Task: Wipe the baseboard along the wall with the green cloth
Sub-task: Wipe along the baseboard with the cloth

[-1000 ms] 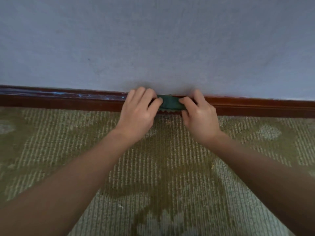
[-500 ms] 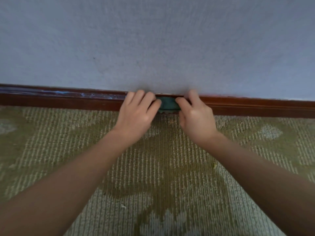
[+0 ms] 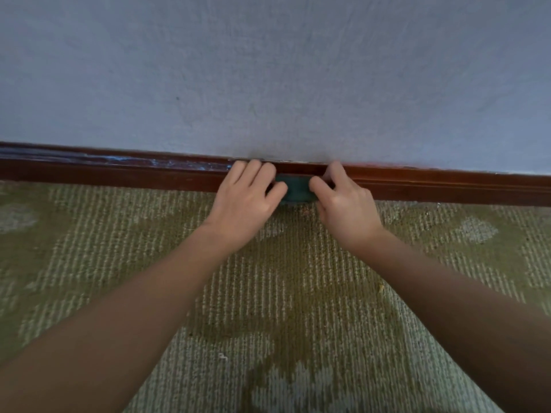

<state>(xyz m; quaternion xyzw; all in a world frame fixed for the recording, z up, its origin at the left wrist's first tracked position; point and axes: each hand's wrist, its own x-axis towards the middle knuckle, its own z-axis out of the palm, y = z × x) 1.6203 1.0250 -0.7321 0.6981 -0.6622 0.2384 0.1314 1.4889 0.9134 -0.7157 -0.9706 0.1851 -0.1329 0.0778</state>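
Note:
A dark red-brown wooden baseboard [image 3: 432, 186] runs across the view at the foot of a pale grey-blue wall. The green cloth [image 3: 296, 190] is bunched small and pressed against the baseboard's face near the middle. My left hand [image 3: 247, 201] grips its left end, fingers curled over the baseboard's top edge. My right hand [image 3: 343, 201] grips its right end in the same way. Only a short strip of cloth shows between the two thumbs. Bluish-white smears mark the baseboard's top [image 3: 167, 163] left of my hands.
A green and beige patterned carpet [image 3: 283, 293] covers the floor up to the baseboard. Small crumbs of dirt [image 3: 304, 208] lie on the carpet just under the cloth. The wall [image 3: 268, 70] above is bare.
My hands have drawn closer together, bunching the cloth shorter, and both have slid slightly left along the baseboard.

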